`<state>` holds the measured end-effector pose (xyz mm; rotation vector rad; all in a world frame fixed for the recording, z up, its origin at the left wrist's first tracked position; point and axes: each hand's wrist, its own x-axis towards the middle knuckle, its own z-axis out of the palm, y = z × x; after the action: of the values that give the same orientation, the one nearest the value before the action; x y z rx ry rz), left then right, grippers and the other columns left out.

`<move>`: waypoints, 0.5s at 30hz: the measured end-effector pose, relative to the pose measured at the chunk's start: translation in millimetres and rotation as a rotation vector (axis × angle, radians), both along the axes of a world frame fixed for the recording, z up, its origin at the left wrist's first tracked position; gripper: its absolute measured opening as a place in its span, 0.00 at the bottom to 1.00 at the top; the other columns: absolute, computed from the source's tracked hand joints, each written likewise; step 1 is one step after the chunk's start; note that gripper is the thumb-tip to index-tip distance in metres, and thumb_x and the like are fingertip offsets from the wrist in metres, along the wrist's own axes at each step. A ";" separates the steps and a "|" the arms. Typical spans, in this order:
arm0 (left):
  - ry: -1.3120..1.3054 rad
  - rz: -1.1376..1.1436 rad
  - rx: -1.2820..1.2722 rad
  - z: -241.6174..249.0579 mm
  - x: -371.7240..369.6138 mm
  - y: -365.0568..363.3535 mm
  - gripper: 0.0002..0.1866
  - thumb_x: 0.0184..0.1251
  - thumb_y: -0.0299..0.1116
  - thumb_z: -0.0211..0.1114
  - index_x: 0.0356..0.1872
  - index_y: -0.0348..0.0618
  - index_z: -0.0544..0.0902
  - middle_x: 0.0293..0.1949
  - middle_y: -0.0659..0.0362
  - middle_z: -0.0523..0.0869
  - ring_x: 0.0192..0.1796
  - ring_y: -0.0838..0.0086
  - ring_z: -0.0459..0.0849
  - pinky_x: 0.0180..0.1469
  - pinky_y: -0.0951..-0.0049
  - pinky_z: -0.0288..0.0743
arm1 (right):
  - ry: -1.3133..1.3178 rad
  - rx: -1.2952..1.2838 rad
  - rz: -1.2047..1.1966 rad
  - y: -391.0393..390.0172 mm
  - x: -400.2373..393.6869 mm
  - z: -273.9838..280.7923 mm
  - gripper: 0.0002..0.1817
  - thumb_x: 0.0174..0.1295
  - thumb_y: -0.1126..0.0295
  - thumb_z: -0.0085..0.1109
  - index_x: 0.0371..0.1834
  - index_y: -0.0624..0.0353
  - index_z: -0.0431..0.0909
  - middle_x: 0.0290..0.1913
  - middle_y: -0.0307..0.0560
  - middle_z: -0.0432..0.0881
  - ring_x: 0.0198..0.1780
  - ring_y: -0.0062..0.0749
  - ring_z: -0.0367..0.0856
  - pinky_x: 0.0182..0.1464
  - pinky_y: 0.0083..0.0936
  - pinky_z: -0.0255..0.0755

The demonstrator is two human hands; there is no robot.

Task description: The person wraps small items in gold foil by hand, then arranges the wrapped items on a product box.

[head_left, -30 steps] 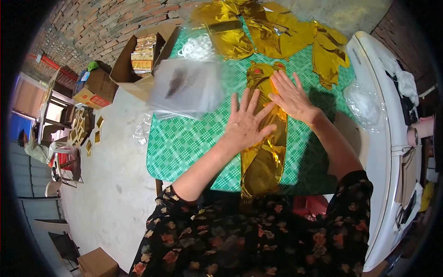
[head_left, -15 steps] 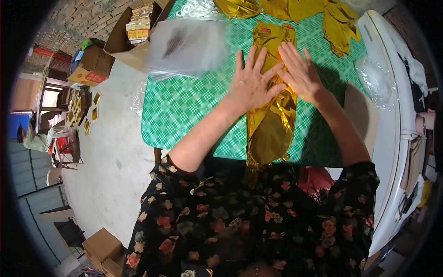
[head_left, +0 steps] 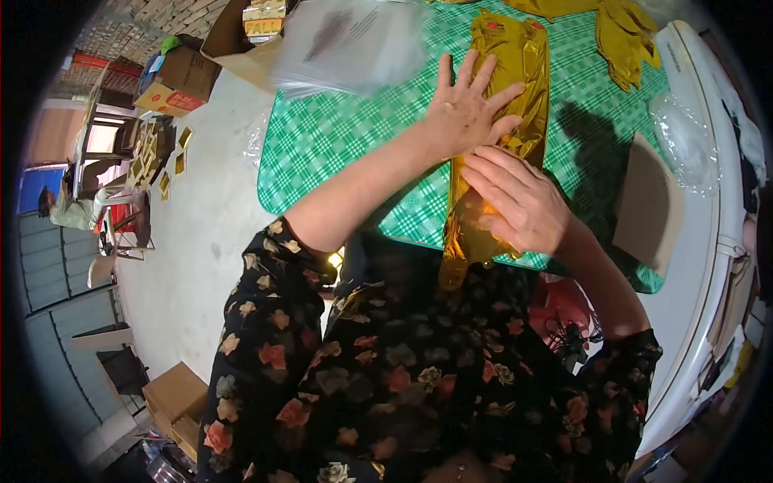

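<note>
A flat, shiny gold foil piece (head_left: 527, 64) with two small red marks at its far end lies lengthwise on the green checked tablecloth (head_left: 322, 149). My left hand (head_left: 467, 117) lies flat across its left edge with fingers spread. Lower down, my right hand (head_left: 519, 201) rests on the foil with its fingers extended and lying flat, close to my left hand's wrist. The foil's narrow near end hangs at the table's front edge. Neither hand is wrapped round anything.
Clear plastic sheets (head_left: 354, 44) lie at the table's back left, beside an open carton (head_left: 233, 48). More gold foil (head_left: 624, 40) is at the back right. A plastic bag (head_left: 684, 141) and brown board (head_left: 648, 201) are on the right. A person (head_left: 72, 211) is far left.
My right hand has slid down the foil towards the table's front edge. My left hand stays spread on the foil. The camera view has shifted.
</note>
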<state>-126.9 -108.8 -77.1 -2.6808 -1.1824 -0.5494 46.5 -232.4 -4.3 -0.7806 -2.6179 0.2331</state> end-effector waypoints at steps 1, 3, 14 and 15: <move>0.029 -0.013 -0.005 0.0 -0.9 2.2 0.34 0.84 0.66 0.44 0.84 0.70 0.66 0.84 0.43 0.63 0.86 0.39 0.55 0.82 0.24 0.42 | -0.003 0.008 0.006 2.9 -1.2 -3.6 0.34 0.57 0.65 0.73 0.68 0.71 0.79 0.72 0.58 0.78 0.77 0.51 0.72 0.78 0.45 0.69; 0.074 -0.017 -0.022 -0.5 -2.4 3.2 0.35 0.84 0.67 0.43 0.85 0.71 0.64 0.85 0.44 0.61 0.86 0.39 0.54 0.82 0.24 0.41 | -0.008 0.013 0.012 4.4 -2.6 -6.4 0.33 0.59 0.65 0.72 0.68 0.71 0.79 0.72 0.58 0.77 0.77 0.50 0.71 0.78 0.45 0.69; 0.109 0.007 -0.153 7.3 -0.5 1.2 0.38 0.83 0.72 0.36 0.87 0.73 0.61 0.87 0.46 0.56 0.89 0.43 0.45 0.84 0.27 0.32 | -0.080 -0.064 -0.001 -4.4 -17.5 -15.6 0.37 0.65 0.65 0.69 0.75 0.71 0.70 0.76 0.60 0.72 0.80 0.52 0.67 0.83 0.47 0.60; 0.106 0.002 -0.161 6.5 -0.8 1.8 0.39 0.82 0.73 0.35 0.87 0.73 0.61 0.88 0.46 0.56 0.89 0.43 0.44 0.84 0.27 0.31 | -0.067 -0.066 -0.016 -4.6 -18.5 -15.1 0.37 0.65 0.65 0.69 0.75 0.71 0.70 0.76 0.60 0.72 0.79 0.53 0.67 0.83 0.47 0.61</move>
<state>-127.8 -107.0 -70.6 -2.8020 -1.2490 -0.3201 27.9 -237.0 -19.4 -0.8444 -2.6775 0.2948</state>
